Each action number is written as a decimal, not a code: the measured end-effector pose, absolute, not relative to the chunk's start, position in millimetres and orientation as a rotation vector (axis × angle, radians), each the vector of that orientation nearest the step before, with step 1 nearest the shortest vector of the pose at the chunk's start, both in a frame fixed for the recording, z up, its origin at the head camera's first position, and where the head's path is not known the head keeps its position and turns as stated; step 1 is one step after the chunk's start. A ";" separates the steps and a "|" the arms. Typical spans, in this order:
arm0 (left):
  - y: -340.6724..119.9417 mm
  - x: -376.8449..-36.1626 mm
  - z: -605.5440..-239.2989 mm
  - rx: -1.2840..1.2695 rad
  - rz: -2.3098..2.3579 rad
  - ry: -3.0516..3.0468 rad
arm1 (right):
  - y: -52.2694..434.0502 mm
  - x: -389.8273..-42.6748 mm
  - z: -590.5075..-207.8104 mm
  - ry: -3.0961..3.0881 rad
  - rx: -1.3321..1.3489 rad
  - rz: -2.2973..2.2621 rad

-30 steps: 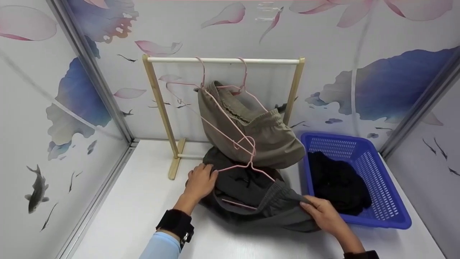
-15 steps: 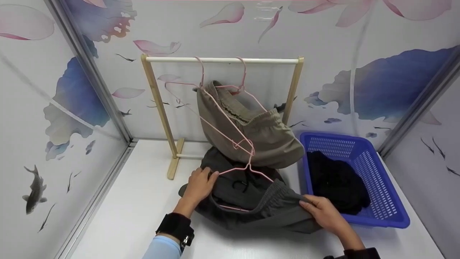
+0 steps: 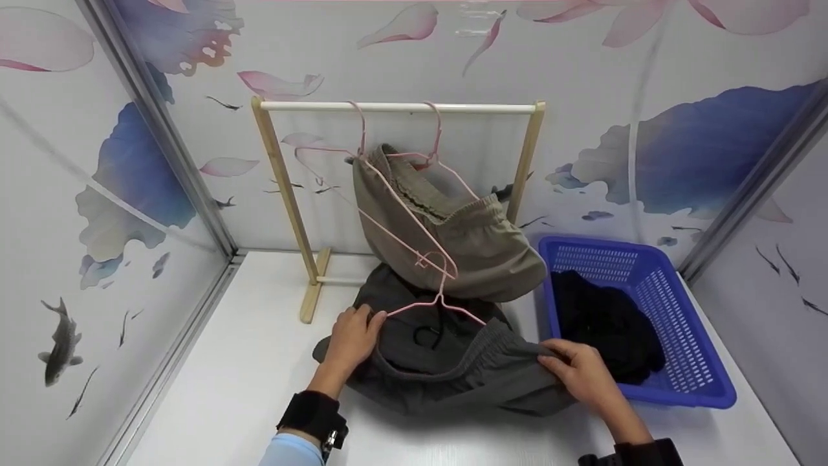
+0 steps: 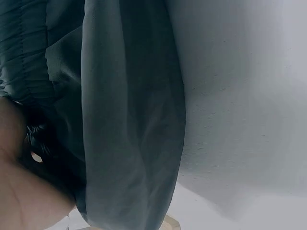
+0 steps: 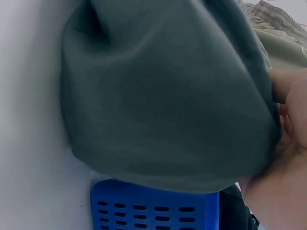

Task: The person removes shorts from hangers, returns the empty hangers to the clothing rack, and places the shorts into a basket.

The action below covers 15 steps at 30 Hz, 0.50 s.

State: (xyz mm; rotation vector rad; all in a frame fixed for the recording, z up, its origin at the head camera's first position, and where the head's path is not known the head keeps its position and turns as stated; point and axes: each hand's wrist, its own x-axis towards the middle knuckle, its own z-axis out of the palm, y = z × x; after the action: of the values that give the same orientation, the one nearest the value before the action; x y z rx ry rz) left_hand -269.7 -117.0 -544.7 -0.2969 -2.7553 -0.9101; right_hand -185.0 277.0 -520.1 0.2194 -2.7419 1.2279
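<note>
The left hand pinches the pink hanger and the waistband of the dark grey shorts; the right hand grips the waistband's other end, stretching it open. The shorts lie on the white table, in front of the wooden rack. As I judge it, the hanger sits partly inside the waistband, so hanging the shorts on the rack remains. Khaki shorts already hang there, and dark clothes wait in the blue basket.

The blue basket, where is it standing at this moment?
In the head view the blue basket stands on the white table at the right side, beside the dark grey shorts near the right hand, with black clothing inside it.
</note>
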 end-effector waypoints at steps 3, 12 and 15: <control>-119.7 -267.1 -545.6 -0.259 -0.921 -2.752 | 271.8 -186.8 -518.1 -2.705 0.185 1.180; -128.1 -257.6 -552.7 -0.130 -0.990 -2.780 | 261.0 -188.4 -519.5 -2.602 0.228 1.145; -130.3 -255.1 -554.1 -0.098 -1.012 -2.782 | 258.1 -189.3 -520.9 -2.562 0.247 1.141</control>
State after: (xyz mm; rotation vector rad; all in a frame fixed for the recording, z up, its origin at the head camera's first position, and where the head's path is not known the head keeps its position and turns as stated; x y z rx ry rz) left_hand -255.1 -130.3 -554.1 -0.0978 -2.7816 -1.0116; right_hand -189.3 258.1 -520.9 0.2467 -2.5623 1.1407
